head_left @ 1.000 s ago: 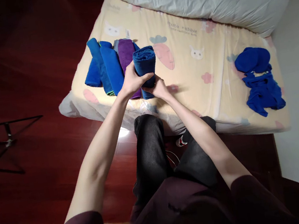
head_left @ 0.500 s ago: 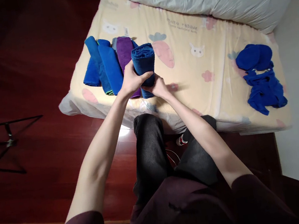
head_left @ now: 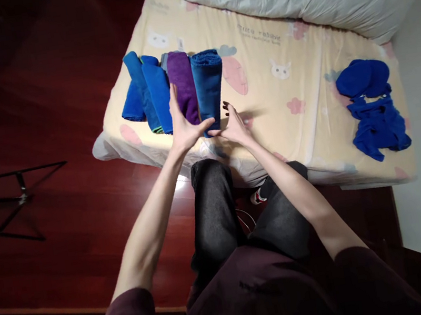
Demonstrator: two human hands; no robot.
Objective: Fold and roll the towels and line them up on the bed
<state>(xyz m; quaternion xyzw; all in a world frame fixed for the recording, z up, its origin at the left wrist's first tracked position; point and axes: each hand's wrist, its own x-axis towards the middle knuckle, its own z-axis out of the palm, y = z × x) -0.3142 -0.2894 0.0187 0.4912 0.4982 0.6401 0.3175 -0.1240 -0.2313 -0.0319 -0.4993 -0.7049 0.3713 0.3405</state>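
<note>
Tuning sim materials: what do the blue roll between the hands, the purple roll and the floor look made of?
Blue roll: likely terry or microfiber, matte; fuzzy rolled end. Purple roll: probably similar, matte with a napped look. Floor: glossy reddish wood or laminate; faint plank lines, bright reflection.

A purple roll (head_left: 183, 87) lies left of the dark-blue roll (head_left: 209, 86). Left hand (head_left: 186, 131) and right hand (head_left: 235, 128), both spread, flank the latter's near end.

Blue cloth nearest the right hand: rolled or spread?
Rolled: the blue cloth shows coiled layers at its far end, a narrow bundle beside the purple cloth.
</note>
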